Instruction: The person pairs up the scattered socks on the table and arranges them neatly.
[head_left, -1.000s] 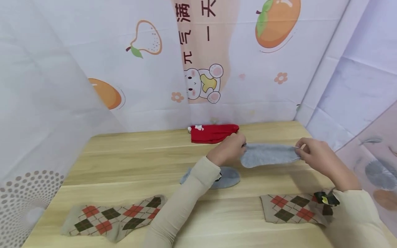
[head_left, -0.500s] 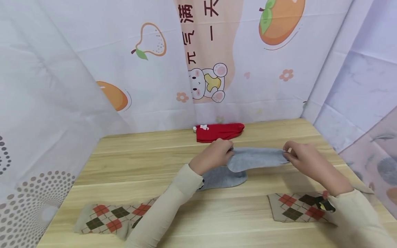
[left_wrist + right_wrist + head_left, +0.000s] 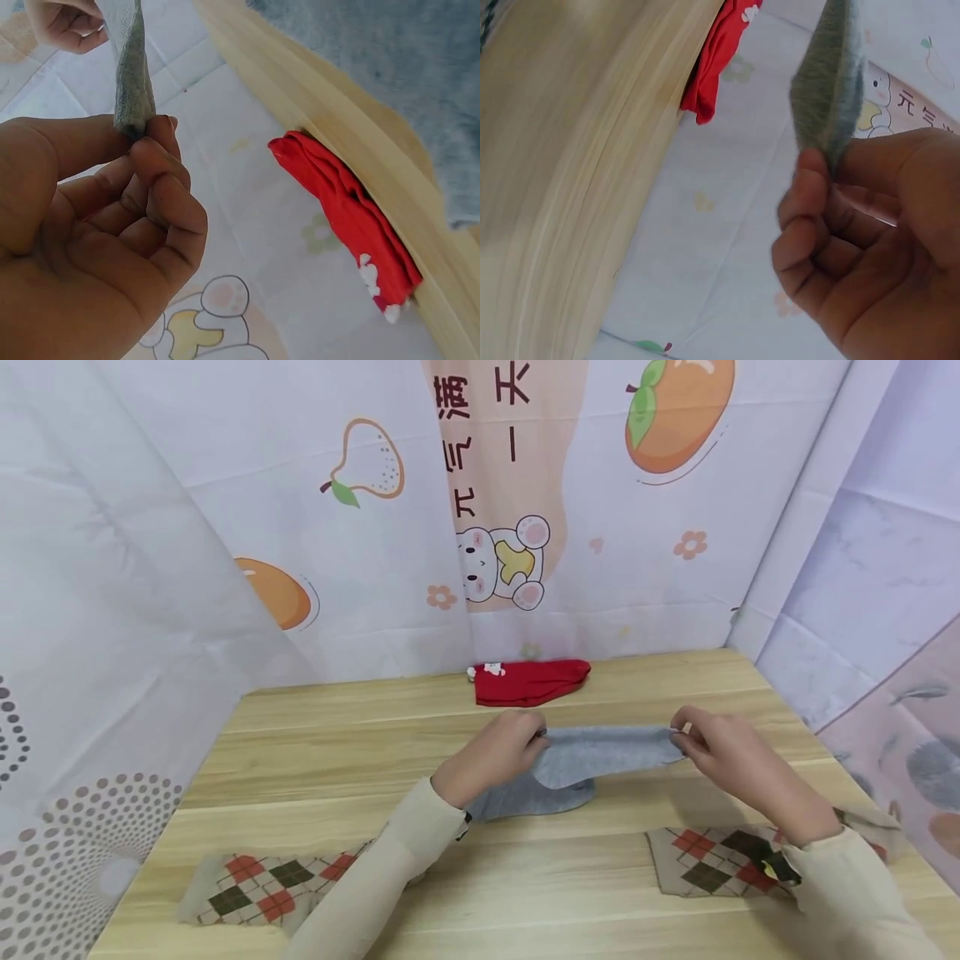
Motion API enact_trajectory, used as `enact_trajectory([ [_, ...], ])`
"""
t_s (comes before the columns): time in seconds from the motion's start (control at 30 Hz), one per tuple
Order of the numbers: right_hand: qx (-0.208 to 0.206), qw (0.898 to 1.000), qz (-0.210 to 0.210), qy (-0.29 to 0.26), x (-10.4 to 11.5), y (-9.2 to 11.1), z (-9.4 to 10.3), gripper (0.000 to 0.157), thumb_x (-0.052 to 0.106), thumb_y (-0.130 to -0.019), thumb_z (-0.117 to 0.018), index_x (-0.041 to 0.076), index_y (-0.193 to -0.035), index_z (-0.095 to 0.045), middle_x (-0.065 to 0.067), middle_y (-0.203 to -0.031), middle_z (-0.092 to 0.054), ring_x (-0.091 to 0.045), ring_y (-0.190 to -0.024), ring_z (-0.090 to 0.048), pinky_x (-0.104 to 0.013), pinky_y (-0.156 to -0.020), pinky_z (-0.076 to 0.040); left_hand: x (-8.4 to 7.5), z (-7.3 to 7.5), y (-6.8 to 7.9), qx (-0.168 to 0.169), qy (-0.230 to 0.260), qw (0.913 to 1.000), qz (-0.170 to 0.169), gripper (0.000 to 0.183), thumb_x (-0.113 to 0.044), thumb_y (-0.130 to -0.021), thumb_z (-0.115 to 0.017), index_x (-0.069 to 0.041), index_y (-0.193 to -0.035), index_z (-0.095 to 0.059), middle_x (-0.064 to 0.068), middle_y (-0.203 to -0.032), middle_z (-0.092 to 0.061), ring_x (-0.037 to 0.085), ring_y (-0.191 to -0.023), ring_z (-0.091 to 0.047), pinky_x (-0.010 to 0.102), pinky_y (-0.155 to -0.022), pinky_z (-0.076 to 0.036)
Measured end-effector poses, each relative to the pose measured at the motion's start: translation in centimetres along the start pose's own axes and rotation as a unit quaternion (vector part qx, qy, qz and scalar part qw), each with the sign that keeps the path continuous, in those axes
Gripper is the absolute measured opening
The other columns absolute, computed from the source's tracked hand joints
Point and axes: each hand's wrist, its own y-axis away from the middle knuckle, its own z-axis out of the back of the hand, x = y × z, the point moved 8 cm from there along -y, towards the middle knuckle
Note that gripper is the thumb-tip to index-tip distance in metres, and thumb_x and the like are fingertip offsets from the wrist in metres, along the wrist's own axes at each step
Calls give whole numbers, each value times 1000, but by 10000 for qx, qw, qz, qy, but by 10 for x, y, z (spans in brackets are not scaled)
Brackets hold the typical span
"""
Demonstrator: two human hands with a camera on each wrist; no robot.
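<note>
One beige, diamond-patterned knitted sock (image 3: 243, 889) lies nearest at the left on the pale wood-grain surface (image 3: 315, 760), and a matching diamond-patterned sock (image 3: 697, 860) at the right; beige sleeves (image 3: 378, 877) hide part of each. Beyond them, a flat grey-blue fabric sock (image 3: 517, 800) rests on the surface. Raised above it, a second grey-blue sock (image 3: 600, 753) spans the left hand (image 3: 491, 756) and the right hand (image 3: 731, 760) — each one's fingers narrowed to a pinch on an end.

The raised sock has just shifted leftward and slightly nearer, covering more of the resting one from the head view; that seems to bring the two close together, the upper not yet laid down.

Farthest back is a folded red knitted bundle (image 3: 528, 683) with white trim, before a printed white cloth (image 3: 360, 577).

Counted: two diamond-patterned socks, two grey-blue, one red bundle — whether one sock or two, I cannot tell.
</note>
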Motion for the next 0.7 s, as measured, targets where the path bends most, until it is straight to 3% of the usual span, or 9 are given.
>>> enact_trajectory([
  [0.17,-109,9999,43,-6,12,-1,-3,11,2,-91,-69,6,-99,-63,12,-56,-41,0,-47,-30,-23,-43,-30,8,1,18,-145,12,9999,31,27,-8,-95,-65,-12,-71,-53,-3,-61,-45,8,-56,-41,19,-54,-37],
  [0.33,-276,9993,222,130,23,1,-9,13,2,-89,-71,8,-97,-63,14,-60,-44,1,-50,-33,-22,-45,-32,17,0,33,-166,190,9993,271,28,-7,-96,-64,-13,-71,-53,-4,-61,-44,7,-56,-40,19,-54,-37],
  [0.7,-921,9923,817,114,47,-2,-13,20,-1,-81,-76,10,-92,-64,17,-60,-41,3,-52,-32,-21,-47,-32,27,16,50,-241,89,9993,274,30,-6,-96,-63,-14,-70,-51,-5,-61,-43,7,-57,-38,20,-55,-37],
])
